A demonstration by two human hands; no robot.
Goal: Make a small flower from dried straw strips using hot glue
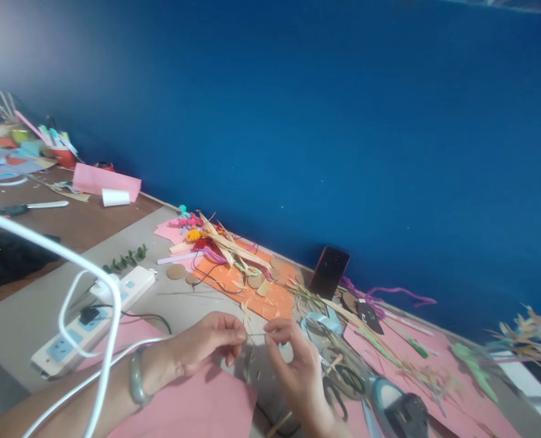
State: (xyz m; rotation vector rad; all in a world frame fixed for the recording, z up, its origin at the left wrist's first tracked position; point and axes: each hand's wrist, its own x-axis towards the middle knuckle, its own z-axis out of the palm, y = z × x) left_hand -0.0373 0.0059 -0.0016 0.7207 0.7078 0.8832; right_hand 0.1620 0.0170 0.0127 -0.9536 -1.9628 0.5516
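Observation:
My left hand (206, 344), with a pale green bangle (139, 377) on its wrist, is closed in a pinch. Between its fingertips and those of my right hand (295, 362) runs a short, thin strand (255, 334), perhaps a dry stem; its exact kind is too fine to make out. The thumb and forefinger of my right hand pinch its other end. Below both hands lies a pink paper sheet (192, 407). Black-handled scissors (337, 392) lie partly hidden just right of my right hand.
A white power strip (92, 322) with a white cable (109, 359) crosses the left side. Dried husks (229, 243) and craft bits cover orange paper (270, 298) behind my hands. A phone (329, 272) leans on the blue wall (298, 121). Tape (386, 395) sits front right.

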